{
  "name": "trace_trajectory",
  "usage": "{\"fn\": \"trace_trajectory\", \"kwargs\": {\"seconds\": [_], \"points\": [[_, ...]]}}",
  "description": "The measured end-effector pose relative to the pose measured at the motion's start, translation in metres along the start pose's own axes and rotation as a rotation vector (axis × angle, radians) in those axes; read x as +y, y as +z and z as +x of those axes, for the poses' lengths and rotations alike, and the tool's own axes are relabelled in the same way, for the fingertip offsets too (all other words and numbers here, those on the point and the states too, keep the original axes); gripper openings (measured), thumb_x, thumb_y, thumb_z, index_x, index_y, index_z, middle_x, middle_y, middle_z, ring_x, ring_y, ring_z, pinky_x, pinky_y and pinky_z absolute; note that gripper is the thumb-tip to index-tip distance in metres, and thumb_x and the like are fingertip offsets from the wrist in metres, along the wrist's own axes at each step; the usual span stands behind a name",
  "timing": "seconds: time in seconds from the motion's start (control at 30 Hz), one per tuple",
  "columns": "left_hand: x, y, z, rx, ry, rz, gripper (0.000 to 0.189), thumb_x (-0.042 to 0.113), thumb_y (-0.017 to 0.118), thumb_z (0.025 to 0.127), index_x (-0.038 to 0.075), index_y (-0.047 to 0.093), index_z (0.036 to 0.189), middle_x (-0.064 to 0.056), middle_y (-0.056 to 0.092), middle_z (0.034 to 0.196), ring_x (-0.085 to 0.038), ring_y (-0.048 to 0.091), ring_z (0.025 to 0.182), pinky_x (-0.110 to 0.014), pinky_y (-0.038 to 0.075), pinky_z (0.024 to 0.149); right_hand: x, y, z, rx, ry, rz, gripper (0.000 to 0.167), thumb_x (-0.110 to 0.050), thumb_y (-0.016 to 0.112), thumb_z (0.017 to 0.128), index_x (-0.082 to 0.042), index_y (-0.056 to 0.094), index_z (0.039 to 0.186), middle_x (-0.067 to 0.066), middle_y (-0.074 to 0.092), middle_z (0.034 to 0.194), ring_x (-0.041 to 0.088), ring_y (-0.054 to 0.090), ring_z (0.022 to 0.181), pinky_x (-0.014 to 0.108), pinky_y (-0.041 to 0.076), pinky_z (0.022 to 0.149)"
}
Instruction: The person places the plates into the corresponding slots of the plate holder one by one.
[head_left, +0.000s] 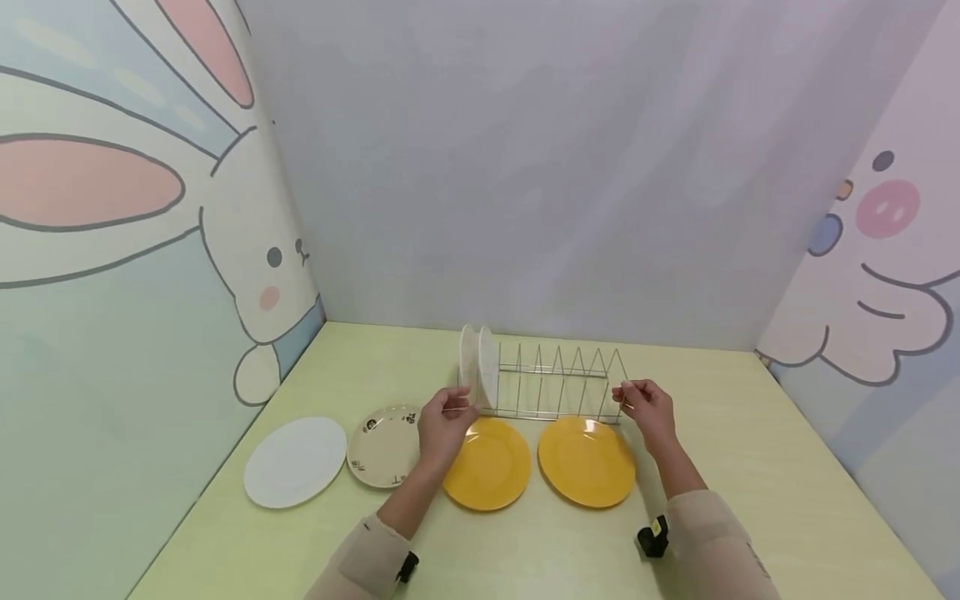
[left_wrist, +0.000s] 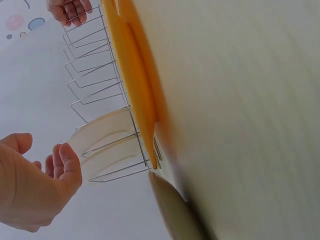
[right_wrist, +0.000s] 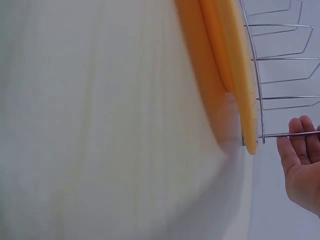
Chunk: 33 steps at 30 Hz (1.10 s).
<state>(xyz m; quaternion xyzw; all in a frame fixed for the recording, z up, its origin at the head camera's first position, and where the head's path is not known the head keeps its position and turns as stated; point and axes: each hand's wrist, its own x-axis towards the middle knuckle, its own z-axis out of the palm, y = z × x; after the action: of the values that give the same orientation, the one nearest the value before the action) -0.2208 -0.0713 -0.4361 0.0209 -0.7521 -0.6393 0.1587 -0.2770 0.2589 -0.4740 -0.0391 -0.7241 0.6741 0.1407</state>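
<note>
Working at the pale yellow-green table point(head_left: 772, 467), we face a wire dish rack point(head_left: 551, 415) that stands at its far side, running left to right. At its left end two upright white plates point(head_left: 488, 367) sit side by side in the slots; the wires to their right hold no plates.

Along the near side of the rack four plates lie flat: a white plate point(head_left: 296, 462) farthest left, then a cream plate with small dark motifs point(head_left: 384, 450), then the left yellow plate point(head_left: 489, 465) and the right yellow plate point(head_left: 587, 462). Both yellow rims come right up to the rack's near edge, though we cannot tell whether they touch it.

Our right hand point(head_left: 649, 410) is clamped on the end wire at the rack's right. Our left hand point(head_left: 444, 425) is at the other end, its thumb and bent fingers apart with no wire between them; we cannot tell whether its fingertips brush a plate or the frame.

We judge the step in hand to be steadying or squaring the rack. To do it well, we should take the left end by its frame rather than by a plate, match the right hand's height, and shift both ends together, so the standing plates do not rock. Any pull should stay gentle, since the yellow rims leave little room on the near side
</note>
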Motion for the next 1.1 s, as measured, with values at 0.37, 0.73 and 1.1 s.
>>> {"fn": "trace_trajectory", "kwargs": {"seconds": [0.37,0.73,1.1], "points": [[-0.002,-0.022,-0.002,0.041,-0.007,0.026,0.026,0.0,0.072,0.076,0.003,0.066,0.101,-0.013,0.064,0.09,-0.023,0.06,0.077,-0.032,0.052,0.069,-0.001,0.005,0.001,0.097,0.033,0.085,0.029,-0.015,0.059,0.093,0.001,0.056,0.116,-0.002,0.067,0.081,0.011,0.065,0.076,0.033,0.051,0.078],[-0.011,-0.056,0.003,0.056,-0.071,0.017,0.027,0.007,0.072,0.079,0.003,0.063,0.104,-0.011,0.062,0.093,-0.02,0.058,0.079,-0.023,0.051,0.062,-0.009,0.009,0.003,0.17,0.04,0.149,0.015,-0.01,0.062,0.089,0.002,0.063,0.098,0.003,0.064,0.072,0.013,0.064,0.068,0.028,0.054,0.069],[-0.013,-0.087,0.01,0.115,-0.118,0.012,0.024,0.001,0.067,0.081,0.001,0.061,0.104,-0.012,0.062,0.091,-0.011,0.059,0.074,-0.02,0.05,0.059,-0.011,0.006,0.005,0.129,0.072,0.064,0.027,-0.014,0.059,0.092,0.01,0.055,0.104,-0.001,0.064,0.072,0.01,0.064,0.069,0.025,0.054,0.067]]}}
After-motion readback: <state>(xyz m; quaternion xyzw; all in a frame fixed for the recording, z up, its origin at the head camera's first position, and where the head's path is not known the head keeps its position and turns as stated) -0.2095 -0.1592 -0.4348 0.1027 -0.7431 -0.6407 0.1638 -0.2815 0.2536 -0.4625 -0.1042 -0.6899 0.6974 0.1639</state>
